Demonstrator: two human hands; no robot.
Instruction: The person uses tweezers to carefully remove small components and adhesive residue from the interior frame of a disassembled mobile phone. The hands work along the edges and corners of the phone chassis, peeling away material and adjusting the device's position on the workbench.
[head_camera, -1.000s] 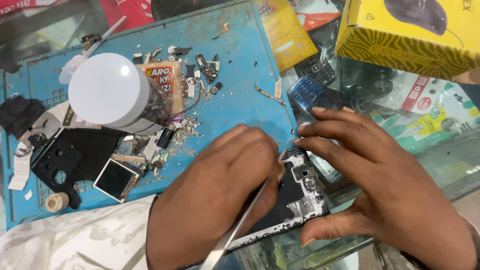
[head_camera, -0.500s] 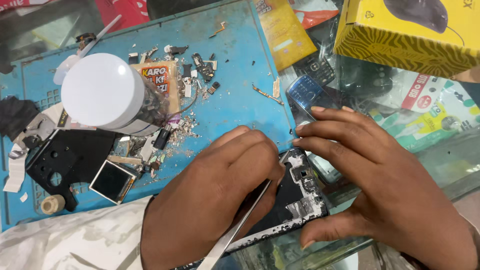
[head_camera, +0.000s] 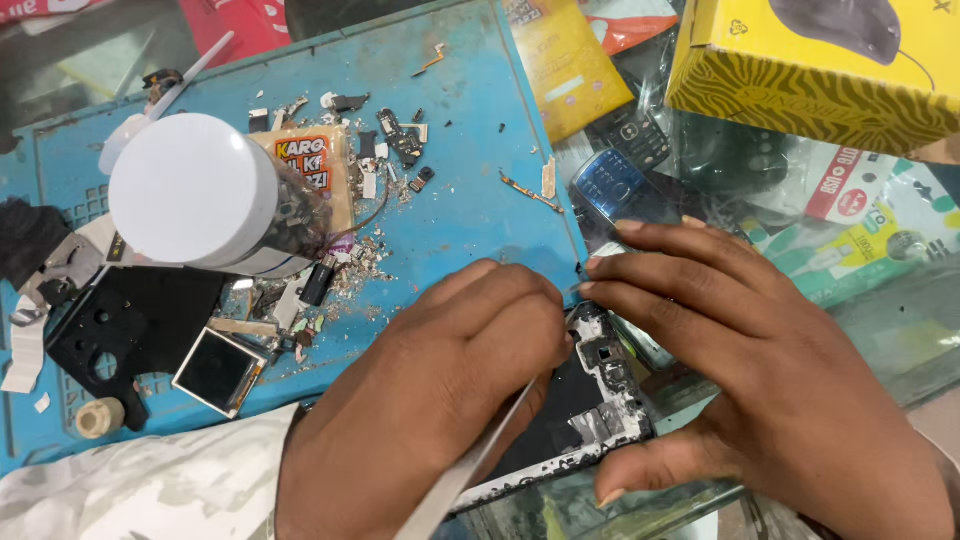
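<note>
My left hand (head_camera: 440, 400) is closed around a thin metal tool (head_camera: 470, 465) whose tip is hidden under my fingers, over the top edge of a black opened phone frame (head_camera: 590, 410). My right hand (head_camera: 760, 380) lies over the frame's right side, fingers stretched along its top and thumb pressing its lower edge. The frame sits at the near edge of the blue work mat (head_camera: 460, 200), partly on the glass counter.
A white-lidded jar (head_camera: 200, 195) lies on the mat among screws, chips and small parts. A black plastic cover (head_camera: 120, 325), a small square screen (head_camera: 220, 370) and a tape roll (head_camera: 98, 417) sit left. A blue keypad phone (head_camera: 620, 190) and a yellow box (head_camera: 820, 70) lie behind.
My left hand has shifted slightly left and toward me with the tool. The right hand stays on the phone frame.
</note>
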